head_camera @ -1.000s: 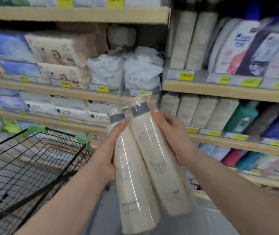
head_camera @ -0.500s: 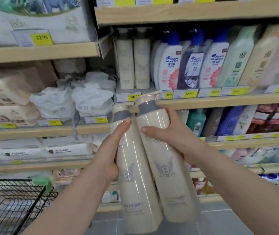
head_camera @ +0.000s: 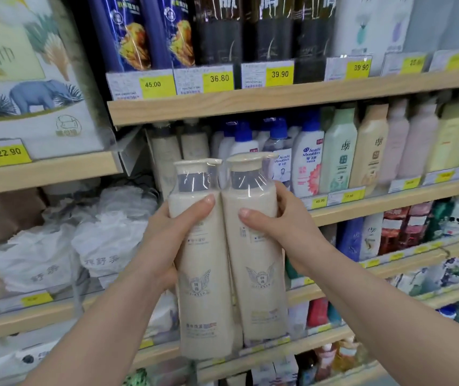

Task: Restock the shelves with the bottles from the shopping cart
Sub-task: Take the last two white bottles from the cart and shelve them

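1. My left hand (head_camera: 164, 246) is wrapped around the left cream shampoo bottle (head_camera: 203, 274), thumb across its front; my right hand (head_camera: 284, 232) grips the right cream shampoo bottle (head_camera: 253, 260) the same way. Both hands are closed firmly on their bottles.
2. The two bottles are upright and touching side by side, held in the air in front of the middle shelf (head_camera: 362, 207), near its left end.
3. Matching cream bottles (head_camera: 167, 151) already stand at that left end, beside the Head & Shoulders bottles (head_camera: 306, 162), so I judge that is the slot.
4. Progress: neither bottle in my hands is shelved yet. The shopping cart is out of view, so I cannot tell how many remain.
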Demonstrator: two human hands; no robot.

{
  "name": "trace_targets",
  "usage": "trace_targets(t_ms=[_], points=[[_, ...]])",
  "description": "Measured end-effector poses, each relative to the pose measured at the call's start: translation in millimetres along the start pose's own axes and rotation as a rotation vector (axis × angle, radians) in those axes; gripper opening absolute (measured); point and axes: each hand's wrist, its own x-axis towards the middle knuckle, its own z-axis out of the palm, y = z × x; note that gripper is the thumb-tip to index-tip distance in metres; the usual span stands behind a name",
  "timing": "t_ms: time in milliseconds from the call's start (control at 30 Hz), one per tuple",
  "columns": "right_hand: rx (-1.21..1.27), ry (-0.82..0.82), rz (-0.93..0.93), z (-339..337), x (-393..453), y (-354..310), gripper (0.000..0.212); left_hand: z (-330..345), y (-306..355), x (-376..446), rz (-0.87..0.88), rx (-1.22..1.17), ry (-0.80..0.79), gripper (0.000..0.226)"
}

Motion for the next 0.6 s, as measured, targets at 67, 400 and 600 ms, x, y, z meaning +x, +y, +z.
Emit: trace_targets(t_ms=[67, 400, 600], points=[[-0.013, -0.035, -0.049, -6, 11, -5, 0.04, 3, 4, 9, 0.059, 0.025, 0.011, 0.056], [-0.12, -0.343, -0.125, -57, 68, -19, 0.051, 30, 14, 51, 0.225, 0.157, 0.119, 0.055], [-0.155, -0.462, -0.201, -78, 97, -18, 0.059, 39, 17, 53, 0.339, 0.27, 0.225, 0.066]])
